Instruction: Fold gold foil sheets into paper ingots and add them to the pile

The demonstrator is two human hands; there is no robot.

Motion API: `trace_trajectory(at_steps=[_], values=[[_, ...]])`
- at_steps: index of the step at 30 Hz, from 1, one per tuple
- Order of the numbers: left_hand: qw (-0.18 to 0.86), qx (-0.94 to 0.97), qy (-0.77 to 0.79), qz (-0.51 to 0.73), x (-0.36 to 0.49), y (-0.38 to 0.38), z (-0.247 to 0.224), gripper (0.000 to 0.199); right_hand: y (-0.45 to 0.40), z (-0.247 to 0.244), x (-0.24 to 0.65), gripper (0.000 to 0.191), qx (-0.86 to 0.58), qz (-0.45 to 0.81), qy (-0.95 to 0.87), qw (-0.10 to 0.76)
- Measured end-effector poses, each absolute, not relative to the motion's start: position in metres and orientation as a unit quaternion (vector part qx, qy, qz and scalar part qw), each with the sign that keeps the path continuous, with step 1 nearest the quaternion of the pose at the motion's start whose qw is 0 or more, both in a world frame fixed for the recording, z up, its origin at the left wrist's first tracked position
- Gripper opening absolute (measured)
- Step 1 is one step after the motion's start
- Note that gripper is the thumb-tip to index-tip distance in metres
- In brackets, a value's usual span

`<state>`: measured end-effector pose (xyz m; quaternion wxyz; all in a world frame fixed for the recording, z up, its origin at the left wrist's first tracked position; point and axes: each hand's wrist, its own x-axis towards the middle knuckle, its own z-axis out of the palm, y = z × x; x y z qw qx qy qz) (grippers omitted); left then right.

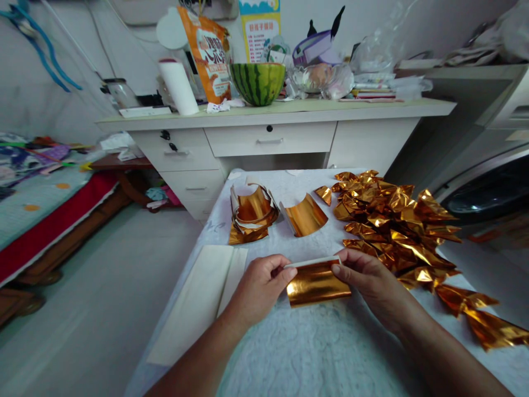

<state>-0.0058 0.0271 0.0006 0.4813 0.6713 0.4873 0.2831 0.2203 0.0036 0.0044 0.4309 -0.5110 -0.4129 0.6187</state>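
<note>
A sheet of shiny gold foil paper (318, 284) is stretched between my two hands, just above the cloth-covered table. Its far edge shows a pale strip, as if folded or rolled over. My left hand (264, 284) pinches the left end of that edge, thumb on top. At the other end, my right hand (366, 275) pinches the corner between thumb and fingers. Beyond them lies a single curled gold sheet (306, 215). Left of it sits a stack of curled gold sheets (253, 207). Folded gold foil pieces (384, 220) are heaped on the right.
White paper strips (198, 298) lie on the table's left side. Behind stands a white desk (268, 138) with drawers, bearing a half watermelon (257, 82), an orange pouch (209, 58) and a white roll (178, 87). A washing machine (487, 165) is at right, a bed (45, 204) at left.
</note>
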Motion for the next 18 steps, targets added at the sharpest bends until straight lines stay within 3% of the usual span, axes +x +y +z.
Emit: trace_trajectory(at_steps=[18], values=[[0.479, 0.671, 0.493, 0.279, -0.0044, 0.0272, 0.0037, 0.031, 0.0032, 0.0129, 0.2181, 0.040, -0.541, 0.581, -0.426, 0.434]])
